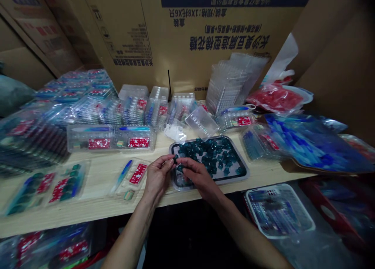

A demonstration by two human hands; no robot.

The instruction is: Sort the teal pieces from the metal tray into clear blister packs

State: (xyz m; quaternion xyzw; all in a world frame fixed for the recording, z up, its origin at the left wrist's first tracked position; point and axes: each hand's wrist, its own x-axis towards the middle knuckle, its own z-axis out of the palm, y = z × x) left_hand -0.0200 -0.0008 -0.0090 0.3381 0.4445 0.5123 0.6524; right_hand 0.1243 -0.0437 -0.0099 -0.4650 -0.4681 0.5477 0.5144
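Over a wooden bench [96, 195], the left hand [158, 175] and right hand [199, 176] each pinch a small teal piece [175, 158].

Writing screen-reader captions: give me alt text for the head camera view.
Seen from the wearer's head, a left hand and right hand each pinch a small teal piece over a dark tray heaped with more. Clear plastic blister packs with red cards crowd the pale wooden bench, before a large printed cardboard carton.
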